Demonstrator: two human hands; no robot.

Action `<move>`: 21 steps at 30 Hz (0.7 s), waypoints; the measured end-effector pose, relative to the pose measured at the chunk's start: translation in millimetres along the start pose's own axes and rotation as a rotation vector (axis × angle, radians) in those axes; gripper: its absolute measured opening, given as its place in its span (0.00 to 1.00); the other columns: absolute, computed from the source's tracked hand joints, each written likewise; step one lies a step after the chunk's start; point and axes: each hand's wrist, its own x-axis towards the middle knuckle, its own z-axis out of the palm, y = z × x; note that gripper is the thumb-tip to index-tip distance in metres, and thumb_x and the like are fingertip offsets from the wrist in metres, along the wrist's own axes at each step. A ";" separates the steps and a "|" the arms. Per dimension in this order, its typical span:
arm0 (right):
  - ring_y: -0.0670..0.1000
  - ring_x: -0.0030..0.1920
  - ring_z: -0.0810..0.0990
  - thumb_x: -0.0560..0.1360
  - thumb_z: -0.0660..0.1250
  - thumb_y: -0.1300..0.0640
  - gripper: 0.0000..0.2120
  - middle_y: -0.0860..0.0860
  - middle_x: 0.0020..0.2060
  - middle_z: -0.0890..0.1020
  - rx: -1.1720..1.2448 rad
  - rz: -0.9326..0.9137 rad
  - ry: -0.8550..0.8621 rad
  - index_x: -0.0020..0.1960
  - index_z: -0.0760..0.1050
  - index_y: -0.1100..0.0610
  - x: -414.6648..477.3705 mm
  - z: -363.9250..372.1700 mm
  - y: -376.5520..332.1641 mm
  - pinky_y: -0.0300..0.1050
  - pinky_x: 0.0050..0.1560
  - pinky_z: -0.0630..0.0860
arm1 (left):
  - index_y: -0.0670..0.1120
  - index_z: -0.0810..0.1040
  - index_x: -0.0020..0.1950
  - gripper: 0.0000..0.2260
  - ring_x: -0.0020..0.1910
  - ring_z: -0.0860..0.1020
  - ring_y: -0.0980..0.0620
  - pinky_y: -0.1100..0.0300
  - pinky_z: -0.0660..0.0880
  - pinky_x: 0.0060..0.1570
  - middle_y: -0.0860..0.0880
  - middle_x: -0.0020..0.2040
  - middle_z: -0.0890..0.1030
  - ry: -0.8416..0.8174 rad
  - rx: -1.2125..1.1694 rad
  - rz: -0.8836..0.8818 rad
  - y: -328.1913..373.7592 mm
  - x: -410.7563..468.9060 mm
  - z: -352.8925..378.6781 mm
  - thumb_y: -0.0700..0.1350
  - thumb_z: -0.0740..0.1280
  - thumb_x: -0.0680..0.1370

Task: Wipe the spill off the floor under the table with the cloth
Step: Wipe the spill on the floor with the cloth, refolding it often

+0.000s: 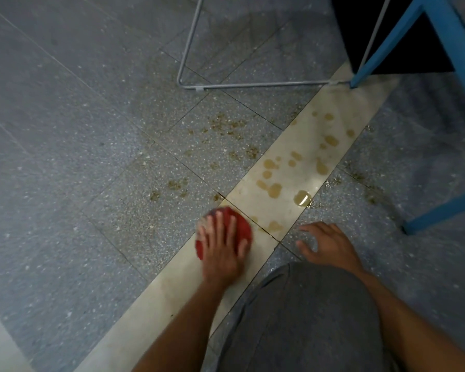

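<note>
A red cloth (239, 224) lies bunched on the floor at the edge of a pale stone strip (293, 167). My left hand (222, 251) presses flat on it with fingers spread, blurred by motion. Brownish spill drops and small puddles (274, 187) dot the pale strip beyond the cloth, and more splashes (226, 124) spread over the grey speckled tiles. My right hand (325, 244) rests on the grey floor to the right, its fingers loosely curled and holding nothing.
A thin grey metal frame leg (253, 85) runs along the floor beyond the spill. Blue furniture legs (457, 49) stand at the upper right, with a blue crossbar (440, 212) low on the right. My knee in grey fabric (306, 318) fills the lower middle.
</note>
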 end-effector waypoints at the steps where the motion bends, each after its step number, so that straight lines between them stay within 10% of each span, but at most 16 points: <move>1: 0.52 0.61 0.73 0.76 0.64 0.42 0.21 0.49 0.63 0.79 -0.001 0.005 -0.006 0.66 0.77 0.49 -0.2 -1.2 -1.8 0.47 0.58 0.71 | 0.51 0.53 0.87 0.34 0.85 0.45 0.36 0.30 0.53 0.79 0.41 0.87 0.48 -0.037 0.022 0.154 7.4 -24.8 5.3 0.65 0.57 0.85; 6: 0.52 0.63 0.72 0.76 0.61 0.40 0.22 0.47 0.64 0.78 0.028 0.018 -0.003 0.66 0.76 0.47 4.3 -14.3 -5.8 0.49 0.60 0.71 | 0.56 0.55 0.86 0.32 0.86 0.50 0.42 0.35 0.55 0.79 0.47 0.87 0.52 -0.153 0.111 0.531 -57.4 -92.5 -16.7 0.66 0.57 0.84; 15: 0.51 0.64 0.71 0.74 0.57 0.36 0.27 0.47 0.65 0.78 -0.032 -0.026 -0.056 0.68 0.75 0.47 4.6 -4.5 -15.7 0.46 0.59 0.68 | 0.49 0.50 0.87 0.33 0.84 0.43 0.33 0.29 0.44 0.80 0.39 0.86 0.45 -0.031 -0.018 -0.188 -9.8 45.0 -22.1 0.65 0.47 0.86; 21: 0.49 0.64 0.70 0.78 0.64 0.42 0.20 0.45 0.65 0.76 -0.032 -0.028 -0.010 0.69 0.73 0.45 5.7 -12.0 -24.6 0.45 0.59 0.68 | 0.55 0.50 0.87 0.35 0.85 0.53 0.38 0.34 0.57 0.78 0.45 0.87 0.51 -0.151 0.132 0.580 -5.5 -55.1 -4.7 0.68 0.54 0.84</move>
